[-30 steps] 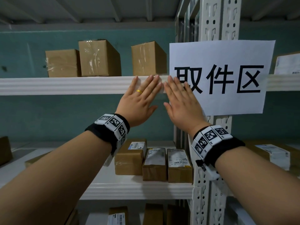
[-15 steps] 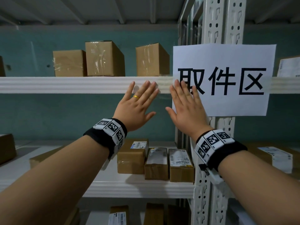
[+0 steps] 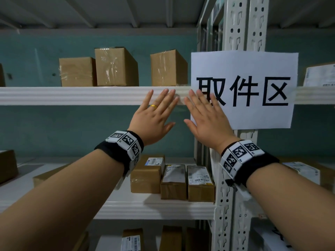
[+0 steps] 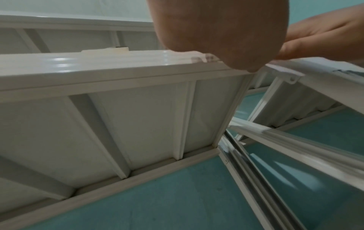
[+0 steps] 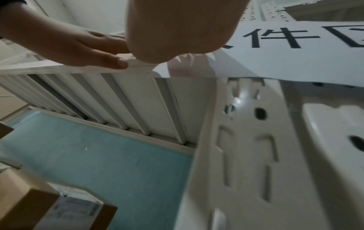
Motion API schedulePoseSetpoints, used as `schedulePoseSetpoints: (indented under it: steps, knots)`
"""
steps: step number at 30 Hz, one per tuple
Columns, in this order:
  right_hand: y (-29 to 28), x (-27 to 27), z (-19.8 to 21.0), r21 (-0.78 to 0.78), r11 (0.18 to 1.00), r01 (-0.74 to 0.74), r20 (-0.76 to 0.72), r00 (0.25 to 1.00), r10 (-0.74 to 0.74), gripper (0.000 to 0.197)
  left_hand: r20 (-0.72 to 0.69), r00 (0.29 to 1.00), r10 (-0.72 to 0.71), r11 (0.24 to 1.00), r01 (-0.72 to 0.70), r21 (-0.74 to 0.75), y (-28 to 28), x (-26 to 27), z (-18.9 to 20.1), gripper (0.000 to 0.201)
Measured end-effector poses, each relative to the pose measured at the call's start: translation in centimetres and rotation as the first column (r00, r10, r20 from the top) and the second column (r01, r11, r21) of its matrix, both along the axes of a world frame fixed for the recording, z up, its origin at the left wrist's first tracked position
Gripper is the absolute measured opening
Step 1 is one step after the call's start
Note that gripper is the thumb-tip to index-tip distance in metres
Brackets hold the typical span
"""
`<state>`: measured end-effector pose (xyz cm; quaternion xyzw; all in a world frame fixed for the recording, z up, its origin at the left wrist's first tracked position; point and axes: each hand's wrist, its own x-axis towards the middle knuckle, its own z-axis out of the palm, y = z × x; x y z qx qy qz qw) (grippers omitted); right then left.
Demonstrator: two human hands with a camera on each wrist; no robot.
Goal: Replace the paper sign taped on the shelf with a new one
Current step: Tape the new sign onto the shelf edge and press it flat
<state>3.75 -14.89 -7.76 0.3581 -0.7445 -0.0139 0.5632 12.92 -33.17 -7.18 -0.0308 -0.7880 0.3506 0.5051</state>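
A white paper sign (image 3: 243, 69) with three large black characters hangs across the white upright post (image 3: 241, 24) and the front rail of the upper shelf (image 3: 72, 96). My right hand (image 3: 206, 116) lies flat with straight fingers on the sign's left edge. My left hand (image 3: 155, 113), wearing a gold ring, presses flat on the shelf rail just left of the sign, over a strip of clear tape (image 3: 181, 93). In the right wrist view the sign (image 5: 295, 51) curls off the post and the left hand (image 5: 78, 48) rests on the rail.
Three brown cartons (image 3: 116, 67) stand on the upper shelf left of the sign. Labelled parcels (image 3: 174, 180) sit on the shelf below, with more at the bottom. A teal wall (image 3: 72, 129) lies behind the racking.
Both hands have stayed flat on the rail and the sign's left edge, sliding only slightly. The view has shifted a little.
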Motion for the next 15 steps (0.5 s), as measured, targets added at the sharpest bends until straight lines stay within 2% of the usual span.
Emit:
schedulePoseSetpoints:
  steps: [2, 6, 11, 15]
  knots:
    - [-0.9, 0.3, 0.6, -0.005, 1.0, -0.003, 0.022, 1.0, 0.003, 0.066, 0.037, 0.999, 0.0, 1.0, 0.0, 0.015, 1.1, -0.2, 0.9, 0.063]
    - [-0.7, -0.1, 1.2, -0.022, 1.0, -0.006, 0.072, 0.997, 0.007, 0.066, 0.146, 0.987, 0.069, 0.994, -0.081, 0.076, 1.5, -0.3, 1.8, 0.068]
    - [1.5, -1.1, 1.0, 0.032, 0.997, 0.071, 0.069, 0.995, -0.073, 0.066, 0.104, 0.989, 0.105, 0.987, -0.116, 0.112, 0.9, 0.4, 1.2, 0.067]
    - [1.8, -0.8, 0.6, -0.02, 0.996, 0.082, 0.088, 0.993, -0.08, 0.068, 0.111, 0.988, 0.106, 0.982, -0.122, 0.146, 1.8, 0.6, 1.2, 0.071]
